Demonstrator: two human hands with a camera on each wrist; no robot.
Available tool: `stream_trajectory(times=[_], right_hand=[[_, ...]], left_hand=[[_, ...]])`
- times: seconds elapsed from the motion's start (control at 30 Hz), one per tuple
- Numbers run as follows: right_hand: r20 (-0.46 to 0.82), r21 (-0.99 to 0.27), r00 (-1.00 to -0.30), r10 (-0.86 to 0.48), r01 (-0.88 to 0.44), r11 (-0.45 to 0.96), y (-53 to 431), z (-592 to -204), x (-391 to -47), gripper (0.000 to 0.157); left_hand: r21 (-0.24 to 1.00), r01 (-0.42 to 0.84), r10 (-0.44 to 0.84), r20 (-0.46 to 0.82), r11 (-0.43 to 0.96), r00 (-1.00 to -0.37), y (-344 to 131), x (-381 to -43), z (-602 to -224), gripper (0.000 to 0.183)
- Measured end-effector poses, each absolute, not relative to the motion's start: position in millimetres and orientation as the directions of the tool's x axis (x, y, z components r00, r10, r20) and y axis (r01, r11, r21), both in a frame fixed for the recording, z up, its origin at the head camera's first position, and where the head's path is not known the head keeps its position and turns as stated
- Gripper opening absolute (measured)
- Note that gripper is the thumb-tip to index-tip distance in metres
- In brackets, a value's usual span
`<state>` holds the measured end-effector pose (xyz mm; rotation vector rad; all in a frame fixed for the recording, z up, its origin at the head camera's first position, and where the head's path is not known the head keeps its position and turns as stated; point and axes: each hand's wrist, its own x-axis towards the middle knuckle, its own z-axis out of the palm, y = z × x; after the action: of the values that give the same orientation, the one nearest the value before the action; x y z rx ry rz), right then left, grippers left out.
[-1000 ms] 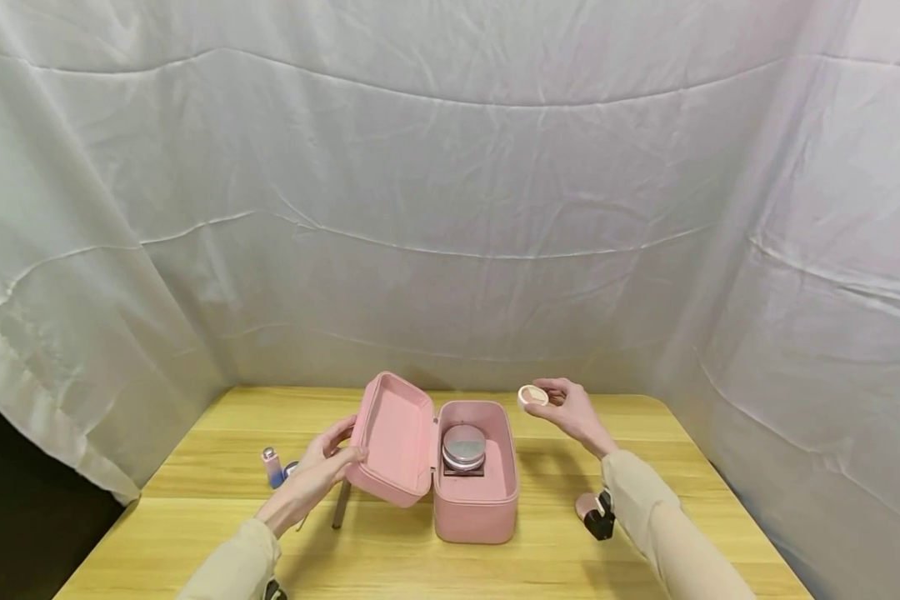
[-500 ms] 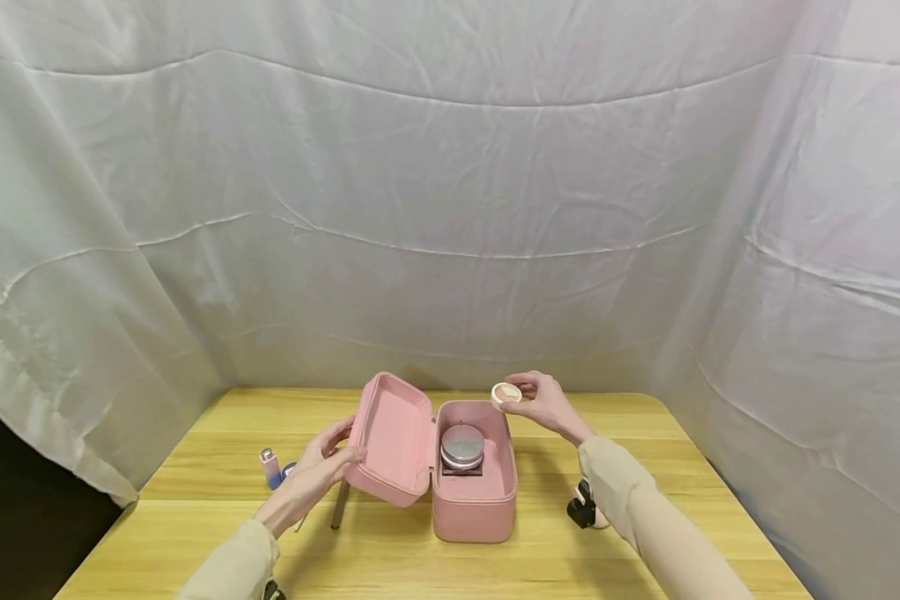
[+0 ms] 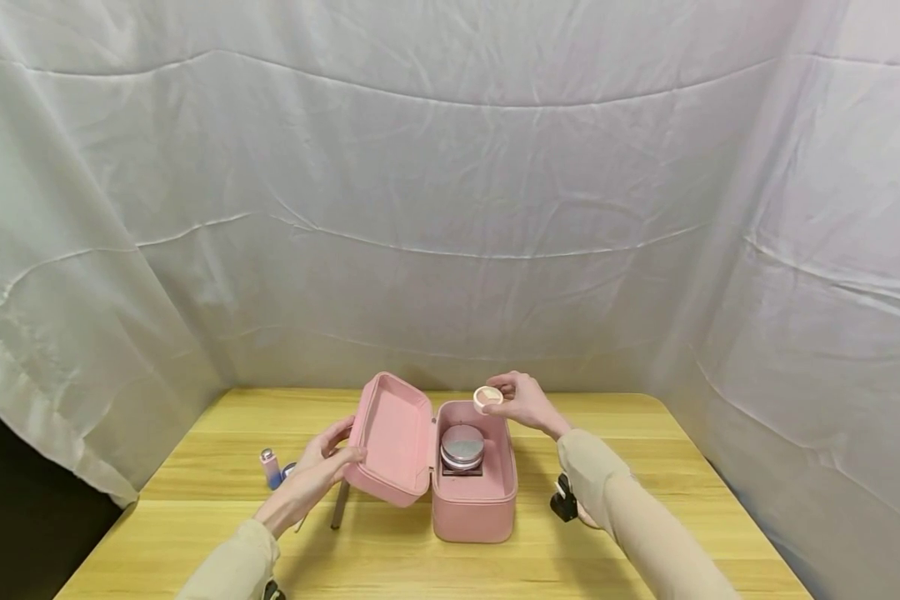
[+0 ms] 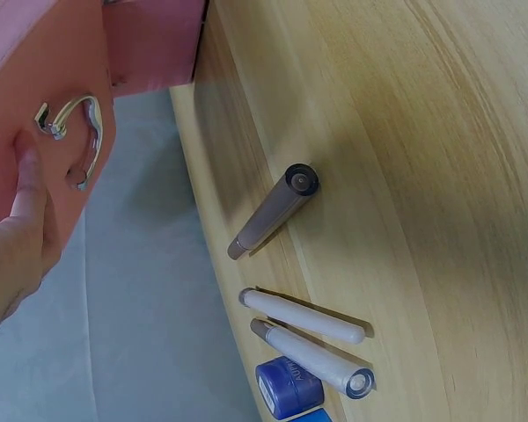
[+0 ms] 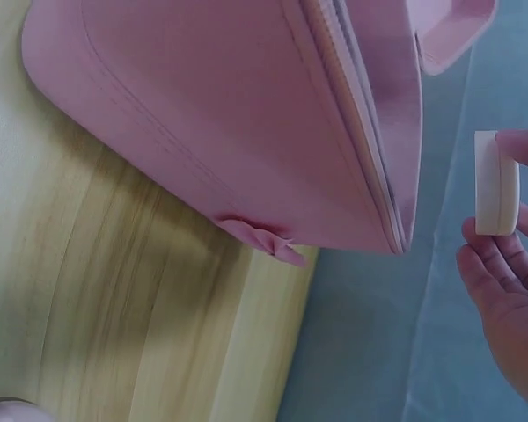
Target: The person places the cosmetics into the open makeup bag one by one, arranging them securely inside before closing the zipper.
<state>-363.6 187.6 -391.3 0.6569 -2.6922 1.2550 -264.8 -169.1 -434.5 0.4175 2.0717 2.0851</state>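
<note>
In the head view a pink cosmetic case [image 3: 474, 523] stands on the table with its lid [image 3: 399, 437] tipped out to the left. My left hand [image 3: 317, 468] grips the lid's left edge, thumb over the rim. The left wrist view shows a finger pressed on the lid's outer face beside a metal-fitted handle [image 4: 95, 132]. Between thumb and fingers my right hand [image 3: 527, 404] pinches a round makeup compact [image 3: 488, 398] with cream and pink pans, above the far end of the case. Inside the case lies a round silver-topped container [image 3: 462, 443] over a dark flat palette [image 3: 462, 472].
Left of the case, a brown tube [image 4: 275, 211], two pale tubes, one slim [image 4: 304, 316], and a blue jar [image 4: 289, 387] lie on the table. A pink-and-blue bottle [image 3: 271, 468] is there too. Grey-white cloth [image 3: 450, 317] hangs behind the table.
My right hand has moved left with the compact, from right of the case to over its far end. The left hand and lid have stayed put.
</note>
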Motion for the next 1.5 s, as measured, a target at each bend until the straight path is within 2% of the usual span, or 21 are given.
stream_trajectory(times=[0.3,0.73,1.03,1.5], right_hand=[[0.243,-0.659,-0.893,-0.378,-0.438,0.611,175.0,-395.2,-368.5,0.051],[0.189,-0.664,-0.907,-0.377,-0.401,0.631,158.6,-401.5,-370.6,0.053],[0.193,-0.628,-0.894,-0.403,-0.428,0.650,151.4,-405.9,-371.3,0.050],[0.191,-0.623,-0.892,-0.411,-0.433,0.651,146.3,-413.2,-372.8,0.053]], left_hand=[[0.997,0.070,0.312,0.071,-0.013,-0.947,-169.8,-265.0,-434.1,0.075],[0.997,0.075,0.304,0.075,-0.010,-0.950,-170.1,-264.9,-435.2,0.075],[0.997,0.082,0.309,0.082,-0.013,-0.948,-169.4,-265.3,-435.2,0.074],[0.997,0.077,0.304,0.076,-0.006,-0.950,-168.5,-264.4,-436.1,0.075]])
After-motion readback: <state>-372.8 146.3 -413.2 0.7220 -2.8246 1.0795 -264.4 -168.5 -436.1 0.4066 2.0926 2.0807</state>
